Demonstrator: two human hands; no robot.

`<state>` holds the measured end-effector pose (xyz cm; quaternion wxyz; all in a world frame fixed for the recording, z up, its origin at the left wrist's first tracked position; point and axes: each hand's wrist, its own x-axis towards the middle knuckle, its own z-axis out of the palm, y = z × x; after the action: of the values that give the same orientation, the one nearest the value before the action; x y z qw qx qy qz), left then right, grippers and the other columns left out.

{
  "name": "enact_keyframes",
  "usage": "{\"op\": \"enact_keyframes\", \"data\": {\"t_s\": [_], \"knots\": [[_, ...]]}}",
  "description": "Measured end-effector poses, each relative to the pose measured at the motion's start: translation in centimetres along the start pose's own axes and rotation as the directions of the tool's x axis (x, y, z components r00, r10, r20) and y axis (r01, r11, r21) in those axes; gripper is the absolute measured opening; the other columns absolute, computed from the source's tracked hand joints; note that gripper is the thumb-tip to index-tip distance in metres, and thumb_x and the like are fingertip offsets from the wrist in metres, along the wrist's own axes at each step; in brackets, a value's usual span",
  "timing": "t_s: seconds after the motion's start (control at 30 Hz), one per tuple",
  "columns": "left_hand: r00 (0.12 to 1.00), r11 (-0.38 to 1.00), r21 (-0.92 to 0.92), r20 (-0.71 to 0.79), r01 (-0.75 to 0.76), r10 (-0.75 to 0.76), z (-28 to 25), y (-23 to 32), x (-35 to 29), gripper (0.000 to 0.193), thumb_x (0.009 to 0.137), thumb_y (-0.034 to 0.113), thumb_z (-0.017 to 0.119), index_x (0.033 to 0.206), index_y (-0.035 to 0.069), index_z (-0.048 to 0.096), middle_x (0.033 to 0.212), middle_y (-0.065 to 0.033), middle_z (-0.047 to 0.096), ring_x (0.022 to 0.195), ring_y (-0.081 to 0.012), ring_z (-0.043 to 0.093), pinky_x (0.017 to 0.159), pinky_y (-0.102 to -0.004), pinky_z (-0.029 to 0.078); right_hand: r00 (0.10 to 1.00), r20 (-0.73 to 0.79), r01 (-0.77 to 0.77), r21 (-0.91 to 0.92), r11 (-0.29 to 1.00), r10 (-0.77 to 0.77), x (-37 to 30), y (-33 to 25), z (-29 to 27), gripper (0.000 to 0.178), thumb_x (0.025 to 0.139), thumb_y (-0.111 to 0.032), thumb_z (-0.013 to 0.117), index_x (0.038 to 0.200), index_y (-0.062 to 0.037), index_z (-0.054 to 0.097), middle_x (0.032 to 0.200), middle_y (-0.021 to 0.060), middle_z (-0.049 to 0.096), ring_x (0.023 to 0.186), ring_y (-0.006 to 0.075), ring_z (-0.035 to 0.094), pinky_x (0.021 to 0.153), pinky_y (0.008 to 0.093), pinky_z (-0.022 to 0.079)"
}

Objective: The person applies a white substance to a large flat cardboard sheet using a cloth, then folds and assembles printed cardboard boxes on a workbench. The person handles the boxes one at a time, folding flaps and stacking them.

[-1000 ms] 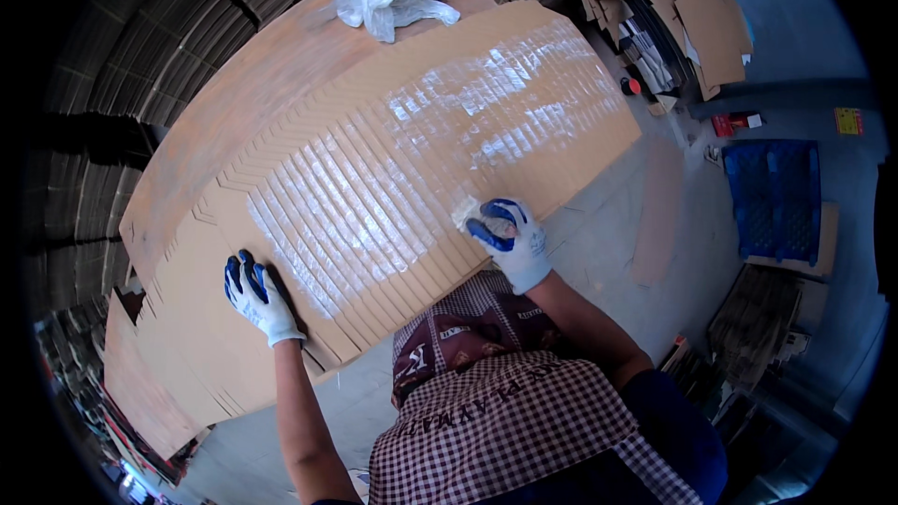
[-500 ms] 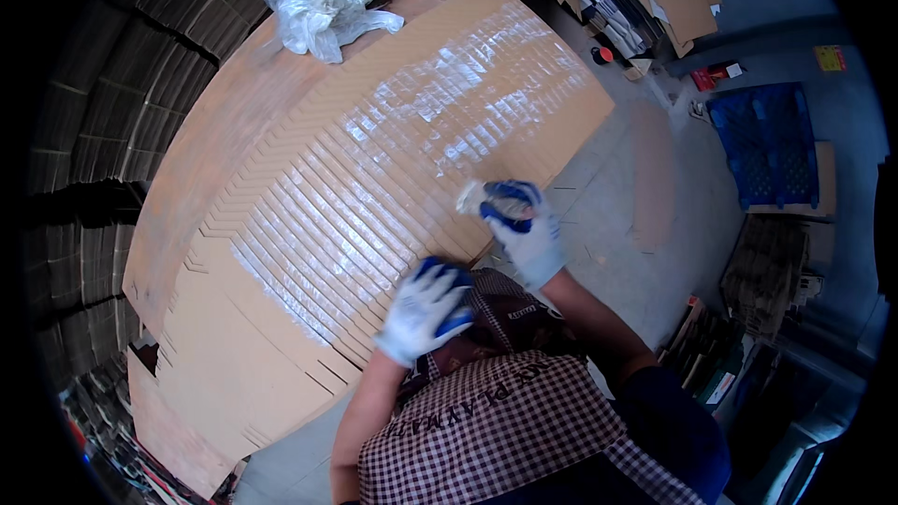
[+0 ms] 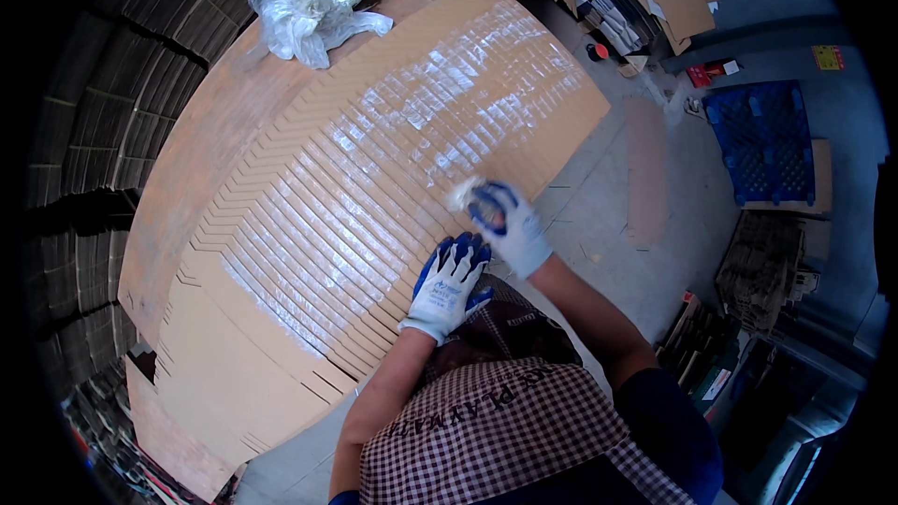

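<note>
Fanned, overlapping cardboard sheets (image 3: 271, 360) spread across the table, with shiny white paste in broken streaks over their stepped edges. My right hand (image 3: 508, 229), in a white and blue glove, is closed round a brush (image 3: 462, 194) at the near right edge of the sheets. The brush has a pale, smeared-looking head, and motion blur hides its finer shape. My left hand (image 3: 449, 282), in a matching glove, lies flat on the near edge of the sheets with its fingers stretched forward.
A clear plastic bag with white paste (image 3: 313, 5) sits on the far end of the wooden table (image 3: 201, 136). Tall bundled cardboard stacks (image 3: 94, 112) line the left side. Past the table on the right are a blue pallet (image 3: 758, 145) and more piled cardboard (image 3: 762, 271).
My left hand has slid right and forward along the near edge, and its fingers are now stretched out flat. My right hand with the brush has shifted slightly left.
</note>
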<state>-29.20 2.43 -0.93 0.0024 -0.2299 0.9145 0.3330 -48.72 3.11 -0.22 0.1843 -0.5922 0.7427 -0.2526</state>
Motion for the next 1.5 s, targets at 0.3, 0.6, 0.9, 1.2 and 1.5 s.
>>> {"op": "enact_keyframes", "data": {"t_s": [0.3, 0.6, 0.9, 1.2, 1.5], "knots": [[1.0, 1.0, -0.018, -0.029, 0.008, -0.009, 0.5, -0.1, -0.2, 0.063, 0.094, 0.048, 0.058, 0.142, 0.007, 0.054, 0.156, -0.0165, 0.041, 0.147, -0.0356, 0.033, 0.124, -0.0504, 0.019, 1.0, -0.017, 0.003, 0.082, 0.997, -0.001, 0.0, -1.7, -0.9, 0.046, 0.084, -0.023, 0.077, 0.125, -0.0092, 0.061, 0.124, 0.0167, 0.061, 0.107, 0.0364, 0.066, 0.09, 0.0427, 0.055], [0.997, 0.997, -0.035, 0.048, 0.064, -0.062, 0.1, -0.1, -0.3, 0.063, 0.094, 0.048, 0.059, 0.143, 0.009, 0.054, 0.154, -0.017, 0.043, 0.147, -0.0361, 0.032, 0.124, -0.0505, 0.019, 0.938, 0.124, 0.331, -0.04, 0.943, -0.324, 0.4, -4.7, -0.9, 0.046, 0.081, -0.018, 0.073, 0.125, -0.0091, 0.062, 0.124, 0.0133, 0.062, 0.114, 0.0343, 0.062, 0.097, 0.0427, 0.052], [1.0, 1.0, 0.008, -0.014, 0.028, -0.028, 1.1, -0.3, -0.6, 0.061, 0.093, 0.048, 0.059, 0.138, 0.007, 0.057, 0.151, -0.0166, 0.046, 0.146, -0.0373, 0.034, 0.124, -0.0528, 0.019, 0.954, 0.119, 0.296, -0.212, 0.931, -0.276, 3.9, -3.1, -1.3, 0.05, 0.077, -0.017, 0.073, 0.126, -0.0137, 0.063, 0.132, 0.0088, 0.058, 0.121, 0.0313, 0.056, 0.098, 0.0431, 0.05], [0.996, 1.0, -0.014, -0.091, -0.001, 0.0, 1.0, -0.1, -0.5, 0.063, 0.094, 0.046, 0.057, 0.143, 0.008, 0.052, 0.152, -0.0159, 0.044, 0.146, -0.0358, 0.034, 0.124, -0.0525, 0.019, 0.969, 0.175, 0.206, -0.203, 0.957, -0.172, 7.2, -1.8, -1.3, 0.041, 0.081, -0.02, 0.069, 0.121, -0.0158, 0.066, 0.135, 0.0091, 0.057, 0.125, 0.0346, 0.054, 0.101, 0.0448, 0.049], [1.0, 0.999, 0.036, -0.029, -0.006, 0.007, 0.0, -0.1, 0.0, 0.067, 0.096, 0.049, 0.055, 0.149, 0.008, 0.046, 0.159, -0.0156, 0.036, 0.149, -0.0341, 0.03, 0.124, -0.0498, 0.018, 0.987, 0.066, 0.157, -0.216, 0.964, -0.146, 8.9, -0.8, -1.3, 0.048, 0.077, -0.006, 0.07, 0.124, -0.0097, 0.064, 0.127, 0.0157, 0.062, 0.121, 0.0354, 0.059, 0.097, 0.0454, 0.052]]}}
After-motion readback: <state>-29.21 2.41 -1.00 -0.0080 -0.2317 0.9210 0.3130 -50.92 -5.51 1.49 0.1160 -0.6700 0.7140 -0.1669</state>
